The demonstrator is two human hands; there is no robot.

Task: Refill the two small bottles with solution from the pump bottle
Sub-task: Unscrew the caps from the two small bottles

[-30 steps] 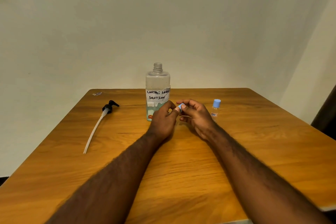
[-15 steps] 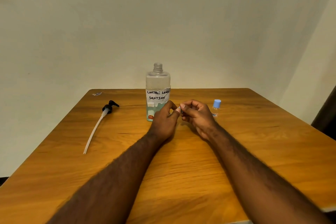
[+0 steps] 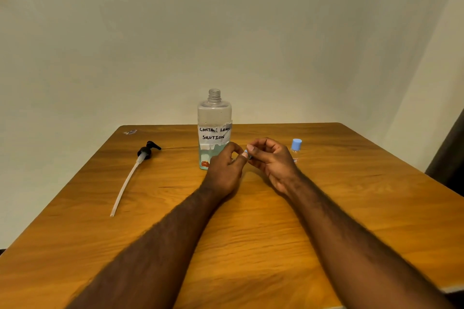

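Note:
A tall clear bottle (image 3: pixel 214 118) labelled "contact lens solution" stands open-necked at the table's middle back, with a little bluish liquid at its bottom. Its black pump head with a long white tube (image 3: pixel 130 175) lies flat to the left. My left hand (image 3: pixel 224 169) and my right hand (image 3: pixel 270 160) meet just in front of the big bottle, both pinching a small bottle with a blue cap (image 3: pixel 246 153); only the cap shows, the body is hidden by my fingers. A second small bottle with a blue cap (image 3: pixel 296 148) stands upright behind my right hand.
The wooden table (image 3: pixel 251 246) reaches to a plain wall behind. A small scrap (image 3: pixel 130 132) lies at the back left corner. A dark object (image 3: pixel 449 158) stands past the table's right edge.
My fingers have shifted slightly around the blue cap, which was covered half a second ago and shows again now. Both hands stay in the same spot; nothing else has moved.

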